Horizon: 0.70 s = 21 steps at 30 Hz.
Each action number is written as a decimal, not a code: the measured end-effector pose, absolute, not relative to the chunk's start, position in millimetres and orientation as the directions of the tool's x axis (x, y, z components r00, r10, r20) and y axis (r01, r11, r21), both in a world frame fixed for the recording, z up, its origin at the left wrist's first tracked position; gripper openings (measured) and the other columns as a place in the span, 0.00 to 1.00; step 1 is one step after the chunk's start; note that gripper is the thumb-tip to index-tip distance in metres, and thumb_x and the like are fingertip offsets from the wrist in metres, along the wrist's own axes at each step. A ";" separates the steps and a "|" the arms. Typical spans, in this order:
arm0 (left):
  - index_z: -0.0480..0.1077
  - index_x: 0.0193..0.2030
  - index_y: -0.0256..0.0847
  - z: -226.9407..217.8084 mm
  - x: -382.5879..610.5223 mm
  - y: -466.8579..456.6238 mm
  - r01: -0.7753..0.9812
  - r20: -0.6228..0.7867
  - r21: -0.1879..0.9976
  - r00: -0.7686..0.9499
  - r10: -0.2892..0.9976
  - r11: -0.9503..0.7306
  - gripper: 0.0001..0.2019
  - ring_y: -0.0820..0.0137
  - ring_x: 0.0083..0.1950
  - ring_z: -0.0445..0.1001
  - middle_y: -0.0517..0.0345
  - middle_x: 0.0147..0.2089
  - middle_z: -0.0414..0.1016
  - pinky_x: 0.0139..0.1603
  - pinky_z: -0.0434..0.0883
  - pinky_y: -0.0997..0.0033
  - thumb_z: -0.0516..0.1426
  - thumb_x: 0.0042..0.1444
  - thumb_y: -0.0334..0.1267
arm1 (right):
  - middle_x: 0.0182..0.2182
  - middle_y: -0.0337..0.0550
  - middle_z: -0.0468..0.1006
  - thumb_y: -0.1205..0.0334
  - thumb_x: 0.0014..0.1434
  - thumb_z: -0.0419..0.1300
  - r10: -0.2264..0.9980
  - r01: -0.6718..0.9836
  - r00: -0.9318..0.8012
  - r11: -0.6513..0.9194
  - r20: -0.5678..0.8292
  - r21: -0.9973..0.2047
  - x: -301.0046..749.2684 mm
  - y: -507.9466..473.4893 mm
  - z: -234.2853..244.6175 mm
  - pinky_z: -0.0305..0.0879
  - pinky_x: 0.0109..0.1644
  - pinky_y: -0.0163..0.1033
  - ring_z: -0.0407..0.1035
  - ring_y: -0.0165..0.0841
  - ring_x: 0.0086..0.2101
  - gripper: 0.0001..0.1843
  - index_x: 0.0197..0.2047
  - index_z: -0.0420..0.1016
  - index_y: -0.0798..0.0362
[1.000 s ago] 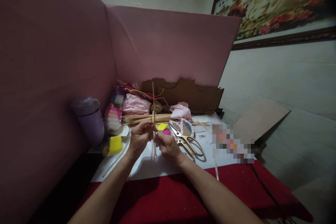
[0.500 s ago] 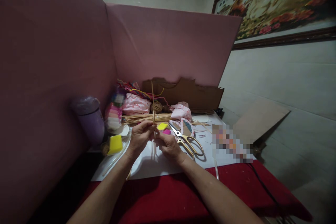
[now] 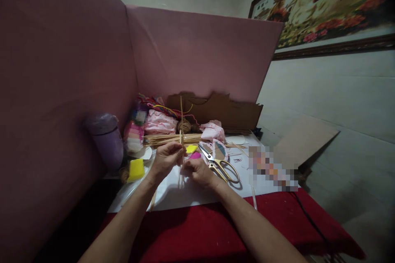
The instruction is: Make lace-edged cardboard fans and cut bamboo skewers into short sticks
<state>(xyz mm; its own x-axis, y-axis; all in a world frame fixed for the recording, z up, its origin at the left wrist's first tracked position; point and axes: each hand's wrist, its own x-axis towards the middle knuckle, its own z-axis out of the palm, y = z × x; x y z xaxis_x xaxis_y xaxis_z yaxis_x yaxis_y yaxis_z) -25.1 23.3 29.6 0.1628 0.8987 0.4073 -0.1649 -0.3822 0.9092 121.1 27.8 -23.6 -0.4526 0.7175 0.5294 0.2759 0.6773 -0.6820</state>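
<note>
Two bare hands are meeting over the table in the head view, and we are seeing thin wooden sticks [image 3: 182, 111] standing nearly upright between them, in front of a ball of twine [image 3: 185, 126]. The long axis is running up and down: one slender tip is pointing up toward the pink panel [image 3: 200, 53], while the lower ends are pointing down toward the white sheet [image 3: 168, 200]. The left hand [image 3: 167, 158] is holding the sticks partway along, thumb and fingers pinched narrow. The right hand [image 3: 199, 171] is sitting just lower and beside it, fingers curled close at the lower part; we are not managing to tell whether they are gripping.

We are losing part of the sticks behind the fingers, and their lower ends are blurring into pale streaks, so we are unable to count them or see whether they are touching the sheet. Gold-handled scissors [image 3: 211, 158] are lying near the right hand. Further right, a pixelated patch [image 3: 270, 168] is masking something, the framed picture [image 3: 342, 20] is running off the edge, and both forearms [image 3: 123, 220] are leaving at the bottom.
</note>
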 end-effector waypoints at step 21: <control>0.73 0.25 0.34 30.3 -22.3 25.2 -0.216 0.403 0.901 0.092 0.911 -0.376 0.13 0.82 0.14 0.55 0.61 0.17 0.68 0.13 0.53 0.81 0.62 0.45 0.45 | 0.40 0.52 0.75 0.62 0.59 0.53 0.942 0.912 -0.221 0.292 0.254 -0.288 171.3 0.8 38.2 0.60 0.42 0.37 0.69 0.38 0.40 0.12 0.45 0.71 0.57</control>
<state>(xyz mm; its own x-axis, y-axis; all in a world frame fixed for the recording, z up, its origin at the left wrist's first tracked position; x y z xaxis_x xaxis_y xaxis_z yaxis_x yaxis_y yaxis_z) -22.3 25.2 30.3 0.0924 0.9107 0.4025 -0.2162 -0.3763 0.9009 171.3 0.8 38.2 -0.2214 0.9416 0.2537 0.9120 0.2920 -0.2880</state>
